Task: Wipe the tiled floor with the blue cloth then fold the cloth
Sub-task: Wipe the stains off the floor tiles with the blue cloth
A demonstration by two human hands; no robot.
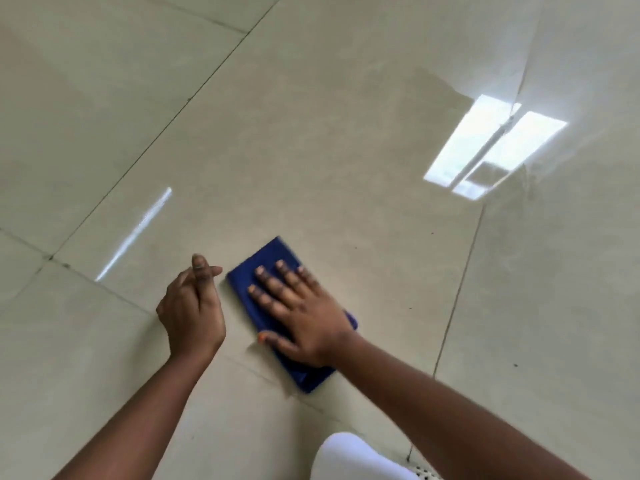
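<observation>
While folded oblong, blue cloth (270, 293) lies flat

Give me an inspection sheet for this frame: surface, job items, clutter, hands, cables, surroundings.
Surface: glossy beige tiled floor, dark grout lines, bright window reflection, a few dark specks.
Job's things: blue cloth, folded into a rectangle, flat on the floor.
Clutter: nothing seen.
Hands: right hand flat on the cloth, fingers spread; left hand beside the cloth, holding nothing, fingers loosely curled.
Cables: nothing seen.
Surroundings: white-clad knee at bottom edge; perforated floor drain partly visible beside it.
</observation>
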